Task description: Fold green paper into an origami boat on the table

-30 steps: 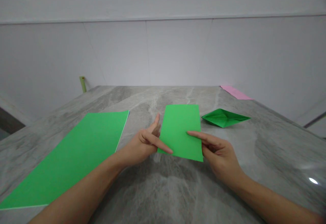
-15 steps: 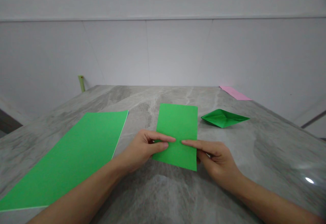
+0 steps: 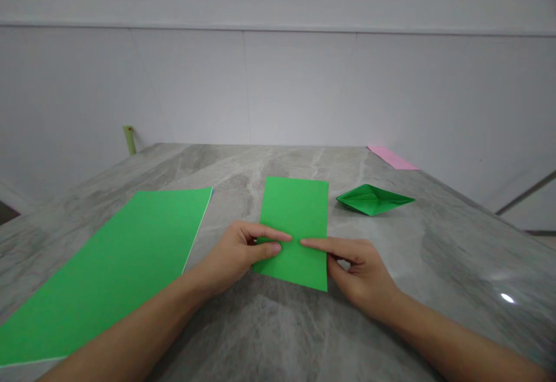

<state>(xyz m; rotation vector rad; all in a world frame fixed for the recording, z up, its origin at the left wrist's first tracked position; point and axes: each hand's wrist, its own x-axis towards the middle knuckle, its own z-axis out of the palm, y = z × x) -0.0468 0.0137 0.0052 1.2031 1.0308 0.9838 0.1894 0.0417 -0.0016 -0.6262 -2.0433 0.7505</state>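
Observation:
A green rectangle of paper (image 3: 295,208) lies in front of me, its near edge slightly slanted. My left hand (image 3: 237,251) grips its left edge, with the index finger and thumb on top and the other fingers hidden. From the right, my right hand (image 3: 358,266) holds the opposite edge; its index finger lies stretched across the top and its thumb is at the side edge. The two index fingertips point at each other with a small gap between them. Just right of the paper rests a folded green paper shape (image 3: 373,200), pointed at both ends.
A large green sheet or stack of sheets (image 3: 125,260) covers the left of the grey marbled table (image 3: 264,330), partly under my left forearm. A pink sheet (image 3: 393,157) lies at the far right edge. A light green strip (image 3: 129,139) stands by the wall at the far left.
The whole view has shifted slightly, so things appear a little further left. Both hands keep the same hold on the green paper.

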